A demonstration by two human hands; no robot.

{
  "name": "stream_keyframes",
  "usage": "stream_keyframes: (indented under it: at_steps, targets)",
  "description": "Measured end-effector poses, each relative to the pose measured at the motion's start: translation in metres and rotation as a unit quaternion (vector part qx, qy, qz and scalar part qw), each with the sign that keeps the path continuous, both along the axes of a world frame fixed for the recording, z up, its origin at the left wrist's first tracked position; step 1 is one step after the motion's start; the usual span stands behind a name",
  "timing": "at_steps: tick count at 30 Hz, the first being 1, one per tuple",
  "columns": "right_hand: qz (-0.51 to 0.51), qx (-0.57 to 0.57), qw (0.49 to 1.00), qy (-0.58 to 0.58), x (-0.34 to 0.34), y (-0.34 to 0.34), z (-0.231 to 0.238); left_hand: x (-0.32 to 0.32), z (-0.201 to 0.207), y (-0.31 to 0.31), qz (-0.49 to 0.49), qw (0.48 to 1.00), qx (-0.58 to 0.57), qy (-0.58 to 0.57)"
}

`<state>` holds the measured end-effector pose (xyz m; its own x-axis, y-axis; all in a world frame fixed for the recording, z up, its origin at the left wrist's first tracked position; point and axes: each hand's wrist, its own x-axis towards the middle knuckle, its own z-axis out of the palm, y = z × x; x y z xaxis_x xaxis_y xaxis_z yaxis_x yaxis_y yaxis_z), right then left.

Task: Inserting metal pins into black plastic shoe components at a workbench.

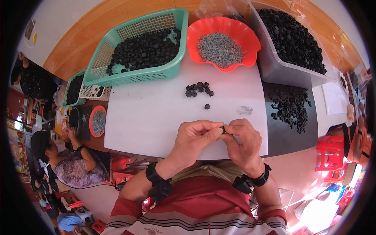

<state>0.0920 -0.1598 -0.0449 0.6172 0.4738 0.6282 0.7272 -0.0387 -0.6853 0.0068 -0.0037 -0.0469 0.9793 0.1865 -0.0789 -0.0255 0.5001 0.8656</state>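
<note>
Just above the table's near edge, my left hand (196, 138) pinches a small black plastic part (223, 130) between thumb and fingertips. My right hand (243, 141) meets it there, its thumb and fingers closed on the same part, which is mostly covered by the fingertips. Beyond my hands, a single black knob-like piece (207, 106) sits on the white tabletop (145, 117). A loose cluster of similar black pieces (199, 88) lies farther off. To the right of these is a little pile of thin silvery metal pieces (246, 110).
A green basket (135, 78) of black parts, a red bowl (223, 67) of metal pieces and a grey bin (290, 72) line the far side. Small black parts (291, 107) cover part of a dark board at right. Another person (74, 160) works at the left.
</note>
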Motion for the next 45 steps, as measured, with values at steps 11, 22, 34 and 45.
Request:
stream_keyframes:
  at_steps: [11,22,34,45]
  targets:
    - [0.069,-0.065,0.992,0.085,0.005,-0.003,0.021,-0.010,0.023,0.028,0.132,0.960,0.248,-0.008]
    - [0.043,-0.067,0.995,0.063,-0.013,-0.013,0.025,0.051,0.095,0.124,0.289,0.711,0.637,-0.075]
    - [-0.107,-0.103,0.988,0.042,0.022,-0.053,0.030,0.035,0.012,0.041,0.131,0.678,0.712,-0.129]
    - [-0.051,-0.252,0.957,-0.134,0.052,-0.036,0.028,0.036,0.001,0.038,0.093,0.701,0.697,-0.118]
